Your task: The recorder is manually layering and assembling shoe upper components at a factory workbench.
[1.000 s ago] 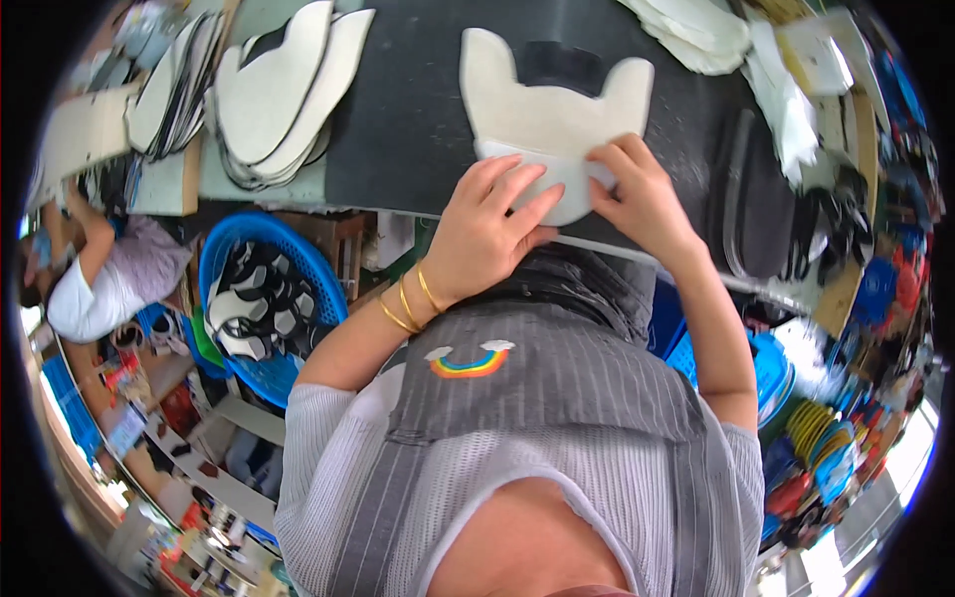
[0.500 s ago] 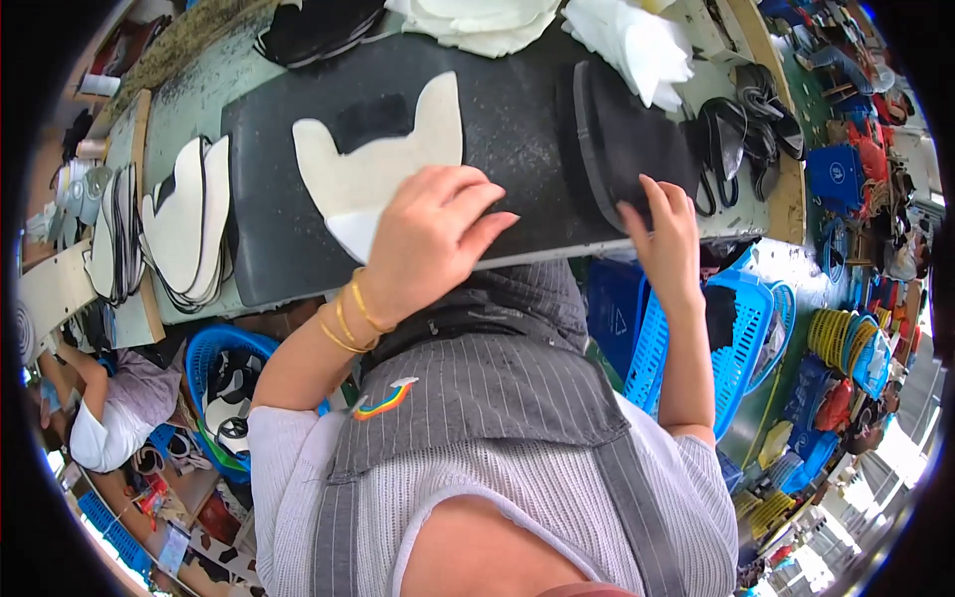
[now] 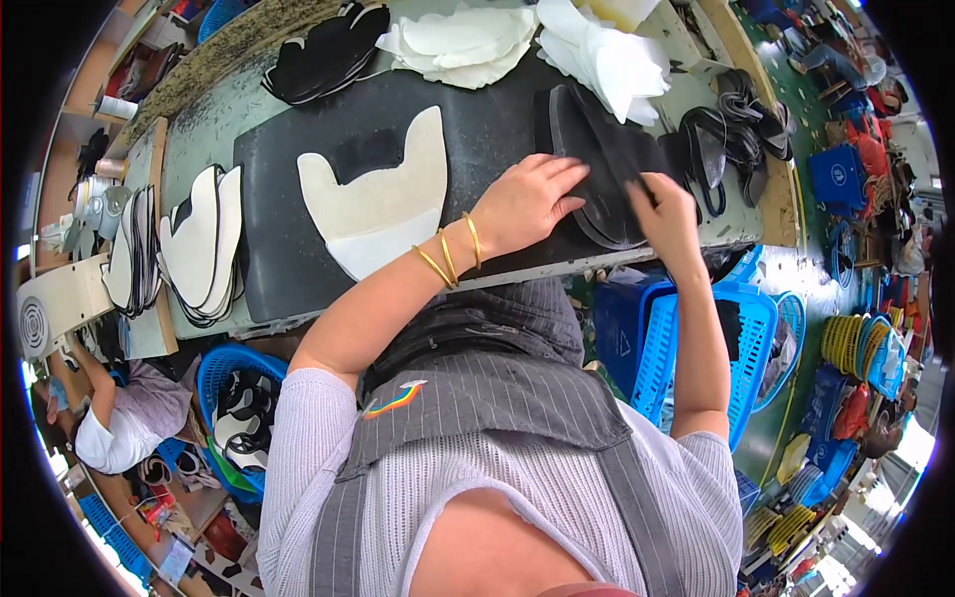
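A cream U-shaped piece with a white lower band lies on the black mat, over a dark piece that shows in its notch. My left hand, wearing gold bangles, is over the mat to the right of that piece. Its thumb and fingers are apart and hold nothing, with the fingertips close to a stack of black cut pieces. At the stack's right side my right hand pinches the edge of a black cut piece, partly lifted and blurred. The fingertips are smeared by motion.
White cut pieces and more white sheets lie at the back beside black pieces. Cream pieces stand in rows at left. Black strapped pieces lie right. Blue baskets flank me below; another person sits at left.
My left hand has moved right, from the cream piece toward the black stack. My right hand has closed on a black piece, whose edge has come up.
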`<state>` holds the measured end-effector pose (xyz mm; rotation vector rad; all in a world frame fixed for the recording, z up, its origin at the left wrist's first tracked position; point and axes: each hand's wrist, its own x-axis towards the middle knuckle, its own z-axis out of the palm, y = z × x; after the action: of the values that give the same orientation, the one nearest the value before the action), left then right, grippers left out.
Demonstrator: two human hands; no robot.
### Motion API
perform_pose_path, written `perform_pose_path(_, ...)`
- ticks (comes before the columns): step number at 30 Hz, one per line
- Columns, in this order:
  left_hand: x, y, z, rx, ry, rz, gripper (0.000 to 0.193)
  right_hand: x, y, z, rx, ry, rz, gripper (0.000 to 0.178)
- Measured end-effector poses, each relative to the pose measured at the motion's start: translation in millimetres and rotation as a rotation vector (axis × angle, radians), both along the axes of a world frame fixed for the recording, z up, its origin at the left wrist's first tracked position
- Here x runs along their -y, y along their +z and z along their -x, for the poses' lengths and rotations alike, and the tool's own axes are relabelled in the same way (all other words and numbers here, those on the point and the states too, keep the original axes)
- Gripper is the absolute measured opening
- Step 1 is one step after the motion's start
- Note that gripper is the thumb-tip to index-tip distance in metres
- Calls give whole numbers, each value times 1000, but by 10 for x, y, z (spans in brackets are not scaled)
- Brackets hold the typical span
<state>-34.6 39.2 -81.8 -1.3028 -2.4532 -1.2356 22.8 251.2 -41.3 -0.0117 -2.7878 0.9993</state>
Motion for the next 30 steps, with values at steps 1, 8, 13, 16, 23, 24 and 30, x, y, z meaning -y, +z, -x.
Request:
perform_pose_path(1, 8, -30, 0, -58, -23, 37, 33, 2, 137, 52, -158, -49, -20, 13)
perform_pose_path(8, 55, 207, -200, 70, 13, -141, 41, 47, 848, 106, -555, -433, 569, 12)
perform_pose_path(13, 161, 173, -248, 641, 122, -332, 42, 389, -2, -383, 222, -466, 1160, 21)
perform_pose_path(16, 312, 102, -266, 692, 213, -304, 32, 352, -12, -607, 207, -398, 362, 17)
perform_pose_path(23, 407, 367, -326, 449, 221, -321, 20, 465, -183, 77, -272, 196, -207, 4)
perform_pose_path(24, 429, 396, -370, 409, 209, -310, 18, 403, -206, 46, -253, 136, -136, 4)
perform_pose_path(30, 343, 562, -613, 946, 48, -864, 37, 1088, 475, -72, -356, 90, 202, 8)
